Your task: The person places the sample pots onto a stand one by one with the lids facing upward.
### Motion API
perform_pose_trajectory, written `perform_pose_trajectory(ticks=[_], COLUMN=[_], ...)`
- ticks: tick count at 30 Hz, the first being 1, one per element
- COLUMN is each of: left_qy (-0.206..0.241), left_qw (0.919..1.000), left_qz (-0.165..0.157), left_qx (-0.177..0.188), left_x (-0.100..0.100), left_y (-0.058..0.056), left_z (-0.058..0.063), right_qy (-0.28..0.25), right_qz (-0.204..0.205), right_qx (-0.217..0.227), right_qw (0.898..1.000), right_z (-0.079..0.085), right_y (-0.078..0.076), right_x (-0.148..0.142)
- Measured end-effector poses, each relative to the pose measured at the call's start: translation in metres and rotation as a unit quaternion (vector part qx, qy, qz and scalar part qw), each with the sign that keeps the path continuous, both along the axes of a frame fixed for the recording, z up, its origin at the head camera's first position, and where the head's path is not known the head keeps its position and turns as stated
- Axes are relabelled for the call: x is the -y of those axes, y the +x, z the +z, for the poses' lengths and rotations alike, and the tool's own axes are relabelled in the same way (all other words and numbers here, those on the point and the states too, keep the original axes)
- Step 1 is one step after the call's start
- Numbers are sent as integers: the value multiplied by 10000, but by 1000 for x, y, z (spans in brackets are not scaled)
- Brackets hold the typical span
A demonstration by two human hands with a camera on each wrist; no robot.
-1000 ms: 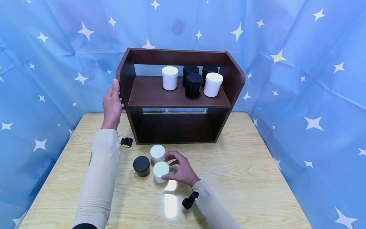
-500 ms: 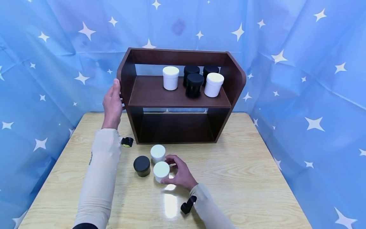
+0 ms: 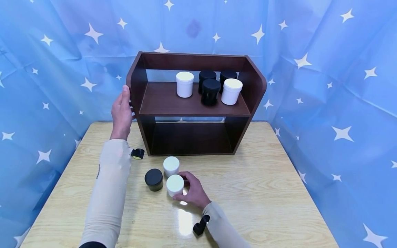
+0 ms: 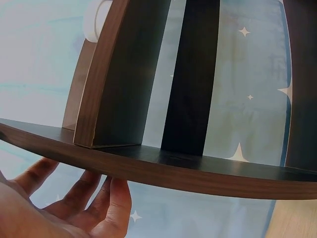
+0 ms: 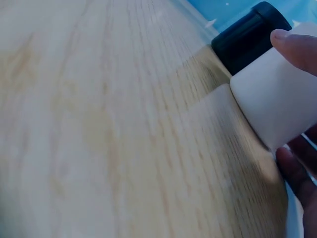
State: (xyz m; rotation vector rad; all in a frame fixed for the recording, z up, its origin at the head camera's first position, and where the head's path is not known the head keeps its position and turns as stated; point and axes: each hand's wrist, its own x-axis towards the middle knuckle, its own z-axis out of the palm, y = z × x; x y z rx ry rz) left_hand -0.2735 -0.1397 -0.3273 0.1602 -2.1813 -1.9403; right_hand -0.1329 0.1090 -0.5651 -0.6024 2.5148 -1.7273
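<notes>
My left hand [image 3: 121, 113] rests against the outer left side of a dark brown two-tier shelf [image 3: 173, 109]. In the left wrist view its fingertips [image 4: 119, 191] touch the side panel from outside. Down on the table, the thumb and curled fingers of my right hand [image 3: 196, 193] hold the nearer white lidded jar [image 3: 175, 184] from its right. The right wrist view has the thumb [image 5: 297, 49] on one side of this jar and fingers on the other. Just behind it stands a second white jar [image 3: 171, 164]. A black jar [image 3: 153, 178] stands to their left.
On the upper tier stand a white jar [image 3: 184, 86] near the middle, another white jar [image 3: 231, 93] at the right, and several black jars, one black jar [image 3: 210, 93] in front. Star-patterned blue cloth [image 3: 310, 86] surrounds the wooden table [image 3: 263, 179].
My right hand has shifted slightly toward me and closed in around the nearer white jar. The left hand stays at the shelf's side, and the jars stand in the same places.
</notes>
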Motion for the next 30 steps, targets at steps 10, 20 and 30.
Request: perform_pose_trajectory(ticks=[10,20,30], left_qy=[87,36,34], left_qw=[10000,10000,9999], left_qz=[5,-3,24], left_qx=[24,31,91], left_x=[1,2,1], left_y=[1,1,0], left_z=[-2,-2,1], right_qy=[0,9,-3], right_qz=[-94,-57,-57], right_qx=[61,-30,-278], right_qw=[9999,10000,9996], right_z=[0,0,1], right_y=[2,4,2], right_x=[2,2,1])
